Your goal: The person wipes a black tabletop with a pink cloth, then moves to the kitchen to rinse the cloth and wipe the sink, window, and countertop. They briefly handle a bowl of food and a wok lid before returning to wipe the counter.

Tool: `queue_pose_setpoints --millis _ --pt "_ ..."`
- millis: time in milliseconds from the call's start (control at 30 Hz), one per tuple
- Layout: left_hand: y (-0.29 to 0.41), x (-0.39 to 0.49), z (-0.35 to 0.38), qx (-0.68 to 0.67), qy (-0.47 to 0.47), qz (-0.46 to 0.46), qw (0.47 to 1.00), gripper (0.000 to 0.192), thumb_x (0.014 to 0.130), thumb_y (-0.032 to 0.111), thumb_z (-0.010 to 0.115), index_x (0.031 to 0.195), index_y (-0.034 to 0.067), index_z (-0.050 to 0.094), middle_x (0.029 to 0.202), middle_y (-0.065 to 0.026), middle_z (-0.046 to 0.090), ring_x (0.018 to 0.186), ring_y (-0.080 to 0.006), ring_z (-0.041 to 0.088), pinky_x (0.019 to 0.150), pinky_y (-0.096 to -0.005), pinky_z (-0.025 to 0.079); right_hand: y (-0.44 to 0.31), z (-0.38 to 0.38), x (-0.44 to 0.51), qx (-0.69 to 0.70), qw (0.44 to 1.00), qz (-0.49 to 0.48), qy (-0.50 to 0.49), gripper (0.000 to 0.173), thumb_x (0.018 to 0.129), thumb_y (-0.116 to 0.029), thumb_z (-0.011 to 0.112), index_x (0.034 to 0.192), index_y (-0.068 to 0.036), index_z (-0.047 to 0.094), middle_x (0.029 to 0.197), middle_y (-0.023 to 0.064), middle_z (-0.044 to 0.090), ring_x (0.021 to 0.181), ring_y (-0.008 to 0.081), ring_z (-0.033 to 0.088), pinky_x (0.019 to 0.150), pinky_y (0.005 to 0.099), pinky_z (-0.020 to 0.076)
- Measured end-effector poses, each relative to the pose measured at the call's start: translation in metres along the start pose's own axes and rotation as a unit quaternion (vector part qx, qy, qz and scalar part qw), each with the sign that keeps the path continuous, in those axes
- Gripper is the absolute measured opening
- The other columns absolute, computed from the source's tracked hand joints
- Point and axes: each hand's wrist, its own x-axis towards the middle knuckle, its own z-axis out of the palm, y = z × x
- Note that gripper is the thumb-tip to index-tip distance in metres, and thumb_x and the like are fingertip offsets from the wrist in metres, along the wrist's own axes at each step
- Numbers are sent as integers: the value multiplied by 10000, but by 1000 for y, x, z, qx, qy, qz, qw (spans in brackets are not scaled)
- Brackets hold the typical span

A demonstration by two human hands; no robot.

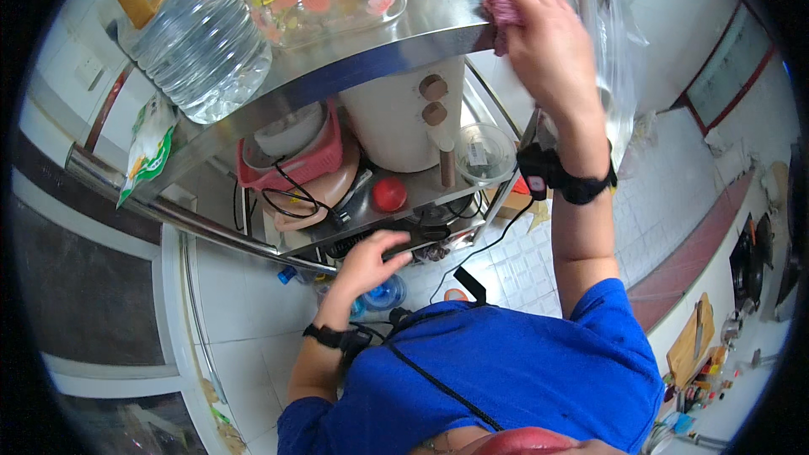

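My right hand (548, 44) grips a crumpled pink cloth (502, 12) against the right front corner of a stainless steel shelf (436, 19). My left hand (373, 265) is empty, fingers apart, in front of the lower shelves and touching nothing that I can make out. Along the top shelf stand a large clear plastic jug of liquid (202, 63) with a tan handle and a clear container with flower prints (316, 0). Beneath that shelf sits a white appliance with two knobs and a handle (398, 114), probably an air fryer.
On the middle shelf are a pink basket (297, 167), a red ball-like object (389, 194) and a clear round container (485, 153). Plastic bags (616, 44) hang at the right end. A cutting board with a knife (690, 341) lies on the counter at far right.
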Motion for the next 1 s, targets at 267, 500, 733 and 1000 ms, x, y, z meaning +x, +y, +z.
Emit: queue_pose_setpoints --millis 267,500,733,1000 --pt "66 -46 -18 -217 -353 100 905 386 1066 228 564 1409 62 619 1330 -167 680 1234 -295 649 1040 -370 489 -36 -9 -51 416 906 -69 -18 469 756 27 619 1208 -78 683 1120 98 726 1071 351 654 992 454 485" --pt "29 -62 -13 -342 -326 -19 881 427 1075 146 535 1478 6 525 1334 -137 665 1218 -192 624 1064 -346 466 -58 -30 -215 432 879 126 -155 337 894 -71 580 1217 -55 673 1145 149 694 1091 351 657 970 432 511" --pt "-17 -43 17 -385 -186 -139 893 454 1085 250 558 1445 -24 526 1230 -140 692 1078 -184 672 974 -318 521 -22 -130 -344 183 857 408 -258 406 844 -60 530 1232 -75 649 1125 162 683 1069 385 655 948 455 526" --pt "60 36 102 -350 -200 -167 900 399 1086 217 567 1415 -8 560 1176 -117 704 1039 -159 658 971 -301 515 96 -184 -427 74 808 560 -168 389 862 -53 513 1217 -120 658 1098 184 670 1019 405 661 912 474 533"
